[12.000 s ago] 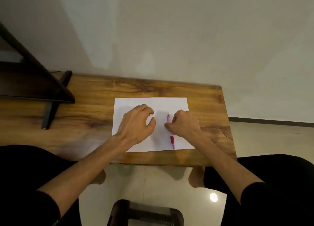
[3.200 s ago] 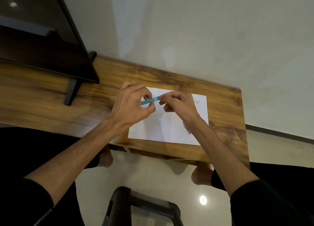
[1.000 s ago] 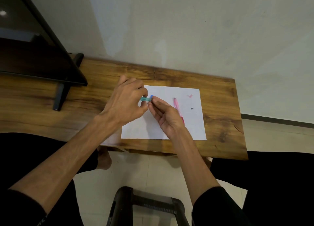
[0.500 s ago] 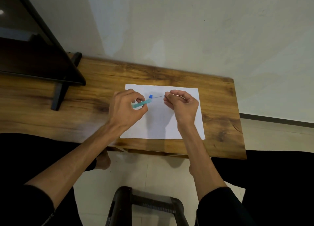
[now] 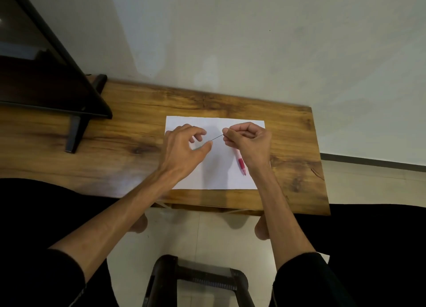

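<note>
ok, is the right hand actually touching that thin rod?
Touching. The head view shows the right hand pinching one end of the thin rod between its curled fingertips, with no gap visible.

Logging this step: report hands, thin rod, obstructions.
Right hand pinches thin rod. Left hand curled at its free end, grip unclear. Pink pen lies on paper, partly under right hand, clear of rod.
</note>
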